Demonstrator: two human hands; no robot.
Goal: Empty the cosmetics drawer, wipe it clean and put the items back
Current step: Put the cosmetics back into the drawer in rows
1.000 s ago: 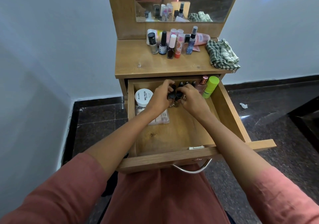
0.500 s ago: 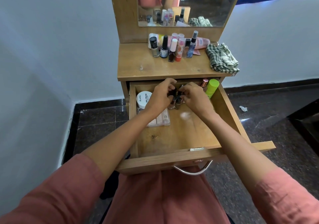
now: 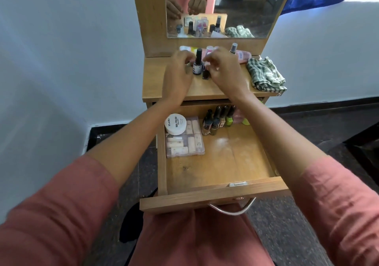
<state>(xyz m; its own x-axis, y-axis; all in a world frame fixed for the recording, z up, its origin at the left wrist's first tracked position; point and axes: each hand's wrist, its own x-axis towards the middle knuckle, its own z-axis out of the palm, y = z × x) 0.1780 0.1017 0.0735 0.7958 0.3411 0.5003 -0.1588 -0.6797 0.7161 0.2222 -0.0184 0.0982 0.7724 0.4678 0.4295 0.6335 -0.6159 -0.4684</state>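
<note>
The wooden drawer point(image 3: 215, 199) is pulled out over my lap. Inside stand several nail polish bottles point(image 3: 217, 120) at the back, a white nail polish remover tub point(image 3: 175, 123) and a clear case of false nails point(image 3: 184, 142) on the left. Both my hands are up over the dresser top point(image 3: 155, 85). My left hand point(image 3: 178, 75) and my right hand point(image 3: 224, 71) have curled fingers on either side of a tall black-capped bottle point(image 3: 197, 61). A small dark bottle point(image 3: 205, 74) stands under my right thumb. Whatever lies in my palms is hidden.
More bottles and a pink tube point(image 3: 243, 55) crowd the back of the dresser top under the mirror point(image 3: 246, 9). A crumpled checked cloth point(image 3: 264, 75) lies on its right end. A pale dusty patch point(image 3: 221, 142) marks the drawer floor. A white wall stands at the left.
Both hands have lifted out of the drawer, where they gripped small bottles at the back, and moved up to the cluster of bottles on the dresser top.
</note>
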